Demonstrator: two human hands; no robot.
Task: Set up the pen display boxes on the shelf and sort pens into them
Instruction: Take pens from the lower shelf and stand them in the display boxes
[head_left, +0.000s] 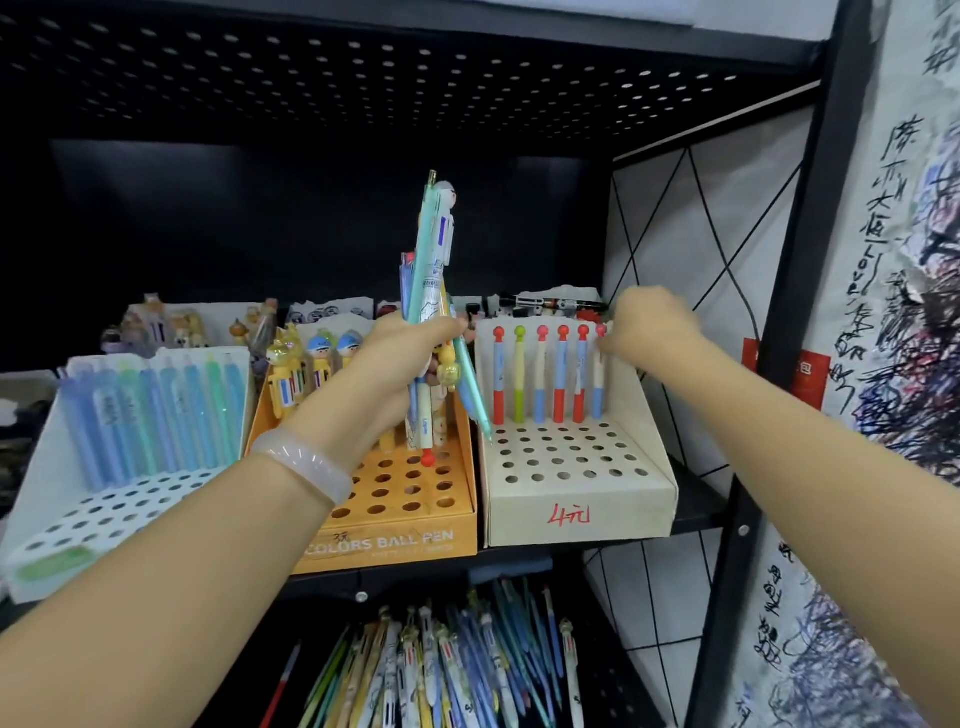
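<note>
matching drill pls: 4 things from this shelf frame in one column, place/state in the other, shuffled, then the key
Things
1. left hand
2. right hand
3. orange box
4. cream box

Place or state
A. rightmost on the shelf, one back row of pens with ball tops
B. grips a bundle of mixed pens
C. middle of the three front boxes, printed "COLORS BALL PEN"
D. at the top of the last pen in the cream box's row

Pairs: 1-B, 2-D, 3-C, 4-A
</note>
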